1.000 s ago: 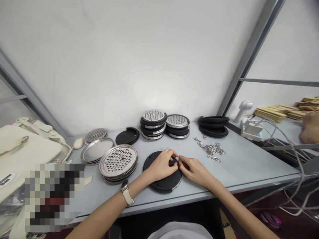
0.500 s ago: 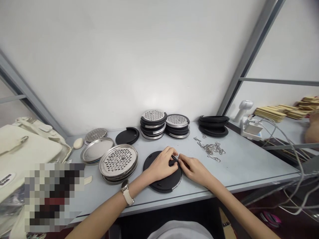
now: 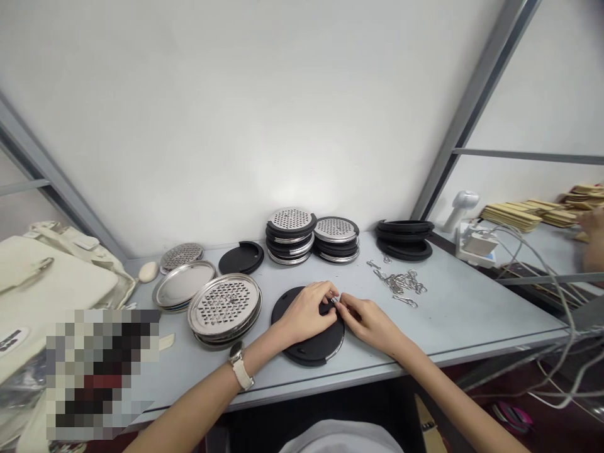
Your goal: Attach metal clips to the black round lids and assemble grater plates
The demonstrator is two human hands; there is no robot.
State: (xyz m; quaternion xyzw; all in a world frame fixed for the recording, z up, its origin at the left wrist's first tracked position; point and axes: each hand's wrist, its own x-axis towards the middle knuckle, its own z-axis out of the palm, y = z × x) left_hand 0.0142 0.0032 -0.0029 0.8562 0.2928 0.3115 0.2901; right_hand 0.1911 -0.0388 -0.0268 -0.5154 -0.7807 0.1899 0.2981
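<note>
A black round holder (image 3: 312, 349) lies flat on the table in front of me, with a bright metal rim showing at its lower right edge. My left hand (image 3: 307, 311) rests across it, fingers bent and closed at its upper right edge. Against that edge, my right hand (image 3: 367, 319) pinches a small shiny metal clip (image 3: 335, 301), mostly covered by the fingertips of both hands. Loose metal clips (image 3: 401, 281) are scattered beyond my right hand. Left of the holder sits a stack of round metal grater plates (image 3: 224, 305).
Plain metal discs (image 3: 185, 283), another grater plate (image 3: 182, 256) and a black holder (image 3: 241, 257) lie at the left. Stacked graters in holders (image 3: 289, 236) stand by the wall. Black holders (image 3: 404, 240) are piled right. A bag (image 3: 51, 270) lies far left; a co-worker's hand (image 3: 593, 239) shows far right.
My fingers have shifted slightly around the metal clip, while the holder stays in place. At far right, the co-worker's hand has moved up toward the yellowish pieces.
</note>
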